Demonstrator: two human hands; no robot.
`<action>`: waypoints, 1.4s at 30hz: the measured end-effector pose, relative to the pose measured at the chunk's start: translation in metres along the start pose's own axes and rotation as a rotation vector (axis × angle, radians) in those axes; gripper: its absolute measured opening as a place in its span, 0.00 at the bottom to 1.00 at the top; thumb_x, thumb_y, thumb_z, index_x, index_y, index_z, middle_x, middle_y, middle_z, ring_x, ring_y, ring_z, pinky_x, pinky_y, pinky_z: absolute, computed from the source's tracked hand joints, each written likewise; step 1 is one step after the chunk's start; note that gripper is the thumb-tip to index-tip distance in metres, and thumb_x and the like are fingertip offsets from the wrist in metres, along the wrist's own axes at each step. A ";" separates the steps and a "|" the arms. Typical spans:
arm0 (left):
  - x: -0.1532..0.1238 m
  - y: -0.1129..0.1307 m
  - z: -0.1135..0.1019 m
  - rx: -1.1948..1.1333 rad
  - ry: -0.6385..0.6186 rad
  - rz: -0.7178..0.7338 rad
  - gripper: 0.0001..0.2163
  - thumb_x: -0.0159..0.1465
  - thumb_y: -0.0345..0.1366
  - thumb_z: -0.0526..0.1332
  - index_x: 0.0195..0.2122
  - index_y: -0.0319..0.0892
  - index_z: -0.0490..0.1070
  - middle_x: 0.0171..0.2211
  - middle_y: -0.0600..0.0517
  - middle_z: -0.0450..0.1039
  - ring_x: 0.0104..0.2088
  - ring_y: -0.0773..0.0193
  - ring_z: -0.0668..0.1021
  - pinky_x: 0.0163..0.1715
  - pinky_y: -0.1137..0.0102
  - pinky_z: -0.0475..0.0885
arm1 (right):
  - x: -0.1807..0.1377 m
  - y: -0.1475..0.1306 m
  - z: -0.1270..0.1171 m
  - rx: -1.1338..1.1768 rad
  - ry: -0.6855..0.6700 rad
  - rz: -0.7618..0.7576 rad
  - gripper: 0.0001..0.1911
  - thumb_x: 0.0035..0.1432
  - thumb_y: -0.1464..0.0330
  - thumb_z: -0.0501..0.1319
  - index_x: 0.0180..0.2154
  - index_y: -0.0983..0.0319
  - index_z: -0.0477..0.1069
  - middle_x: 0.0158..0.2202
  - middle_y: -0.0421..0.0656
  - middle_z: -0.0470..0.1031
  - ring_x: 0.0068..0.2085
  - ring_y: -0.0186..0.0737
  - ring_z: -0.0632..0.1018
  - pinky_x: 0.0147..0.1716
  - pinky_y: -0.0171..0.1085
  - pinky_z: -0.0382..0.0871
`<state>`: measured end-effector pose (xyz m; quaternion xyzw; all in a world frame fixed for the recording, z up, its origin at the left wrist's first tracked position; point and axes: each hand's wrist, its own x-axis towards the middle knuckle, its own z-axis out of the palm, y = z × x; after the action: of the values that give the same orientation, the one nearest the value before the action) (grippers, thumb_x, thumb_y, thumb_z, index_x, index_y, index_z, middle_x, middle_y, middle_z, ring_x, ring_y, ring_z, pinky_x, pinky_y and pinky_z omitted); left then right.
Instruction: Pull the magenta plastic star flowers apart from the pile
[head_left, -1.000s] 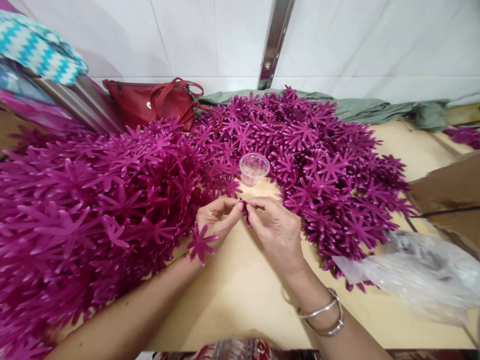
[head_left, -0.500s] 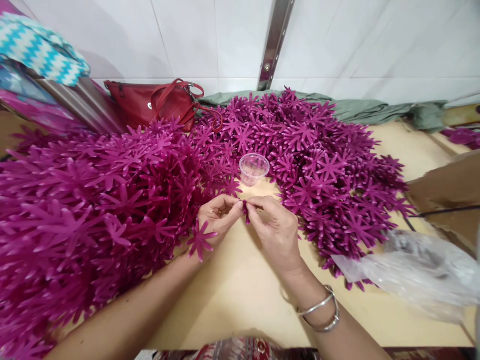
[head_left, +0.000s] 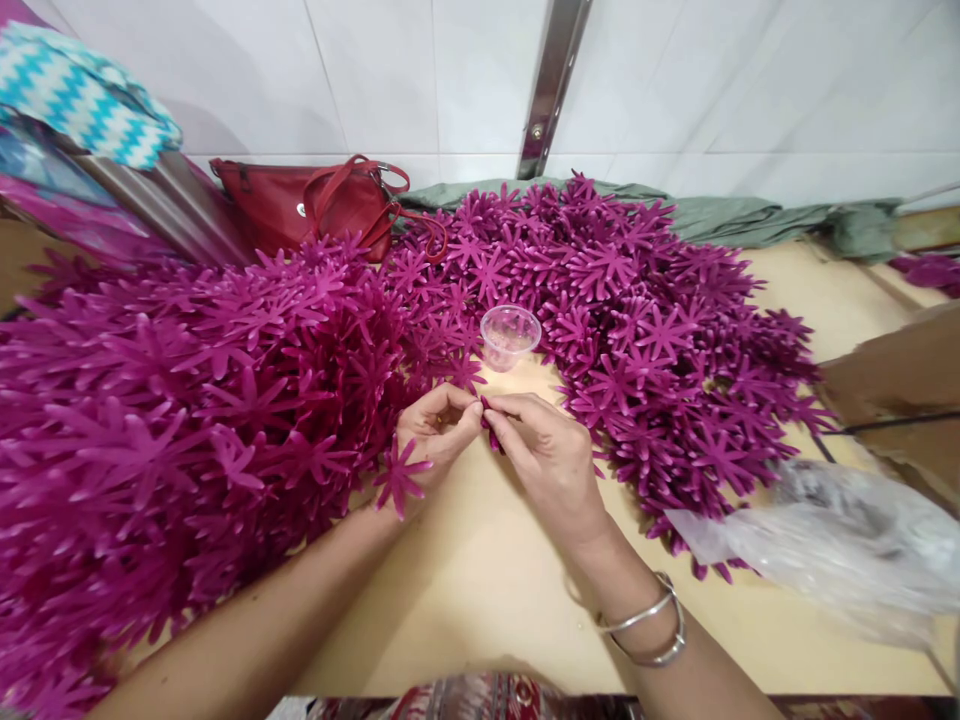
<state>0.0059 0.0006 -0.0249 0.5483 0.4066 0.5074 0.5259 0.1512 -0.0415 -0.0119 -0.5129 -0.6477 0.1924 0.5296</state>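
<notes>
Between the fingertips of both hands is a small folded purple petal piece [head_left: 489,420], mostly covered by the fingers. My left hand [head_left: 439,430] pinches it from the left, and my right hand [head_left: 546,450] pinches it from the right, thumbs close together. A star-shaped purple petal piece [head_left: 402,480] shows at the heel of my left hand; whether the hand holds it I cannot tell. Just beyond the fingers stands a clear plastic cup [head_left: 510,335]. Many-pointed purple pieces lie in a left heap [head_left: 210,400] and a right heap [head_left: 645,330].
A red handbag [head_left: 277,205] leans by the tiled wall. Green cloth [head_left: 720,220] runs along the table's back. At the right are a clear plastic bag [head_left: 847,550] and a cardboard box [head_left: 900,390]. Pale tabletop [head_left: 450,600] shows between my forearms.
My right fingers have shifted slightly over the small petal piece, which now sits turned a little differently between the fingertips. The heaps and the cup stay where they were.
</notes>
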 end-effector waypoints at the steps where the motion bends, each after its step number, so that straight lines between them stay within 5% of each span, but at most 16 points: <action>1: 0.000 0.000 0.000 0.003 0.003 0.004 0.11 0.60 0.42 0.70 0.27 0.42 0.75 0.24 0.55 0.73 0.25 0.68 0.72 0.27 0.73 0.67 | 0.000 0.001 0.000 0.035 -0.006 0.027 0.08 0.66 0.71 0.64 0.44 0.56 0.81 0.43 0.44 0.85 0.44 0.43 0.84 0.49 0.43 0.79; 10: -0.001 -0.004 0.003 0.030 0.018 0.032 0.07 0.59 0.36 0.69 0.28 0.41 0.74 0.23 0.57 0.70 0.23 0.70 0.69 0.25 0.75 0.63 | -0.001 0.006 0.005 0.171 0.003 0.199 0.05 0.64 0.69 0.65 0.39 0.59 0.81 0.39 0.43 0.85 0.40 0.40 0.83 0.44 0.38 0.78; 16: -0.002 0.000 0.005 0.029 0.049 0.032 0.06 0.57 0.34 0.69 0.26 0.42 0.73 0.23 0.57 0.70 0.24 0.70 0.70 0.25 0.75 0.65 | 0.002 0.006 0.008 0.347 0.000 0.385 0.07 0.62 0.65 0.66 0.34 0.61 0.80 0.28 0.40 0.80 0.29 0.36 0.77 0.30 0.34 0.72; 24: 0.000 0.000 0.009 -0.080 0.103 0.006 0.12 0.58 0.43 0.72 0.29 0.41 0.75 0.25 0.54 0.73 0.26 0.69 0.74 0.28 0.74 0.70 | 0.002 0.010 0.010 0.480 0.099 0.483 0.05 0.57 0.65 0.69 0.32 0.60 0.78 0.26 0.37 0.75 0.26 0.32 0.70 0.26 0.33 0.64; 31: -0.001 0.000 0.009 -0.137 0.065 0.016 0.13 0.59 0.46 0.73 0.34 0.41 0.77 0.30 0.52 0.78 0.31 0.66 0.78 0.34 0.72 0.75 | 0.004 0.008 0.010 0.589 0.111 0.484 0.05 0.55 0.67 0.71 0.30 0.58 0.76 0.31 0.38 0.80 0.29 0.33 0.75 0.32 0.34 0.70; 37: -0.006 -0.005 0.010 -0.172 -0.067 0.079 0.18 0.52 0.34 0.79 0.42 0.43 0.78 0.40 0.50 0.80 0.40 0.63 0.82 0.45 0.69 0.77 | 0.004 0.012 0.009 0.643 0.108 0.491 0.07 0.55 0.65 0.72 0.29 0.58 0.76 0.35 0.39 0.81 0.36 0.37 0.79 0.40 0.37 0.73; 42: -0.002 -0.010 0.007 -0.101 -0.081 0.115 0.09 0.58 0.34 0.74 0.39 0.43 0.79 0.36 0.50 0.78 0.34 0.65 0.80 0.38 0.70 0.77 | 0.006 0.017 0.009 0.809 0.110 0.535 0.10 0.50 0.64 0.76 0.26 0.57 0.77 0.35 0.39 0.82 0.39 0.38 0.80 0.46 0.40 0.74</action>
<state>0.0138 -0.0013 -0.0346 0.5636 0.3270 0.5340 0.5388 0.1514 -0.0270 -0.0255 -0.4238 -0.3374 0.5309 0.6517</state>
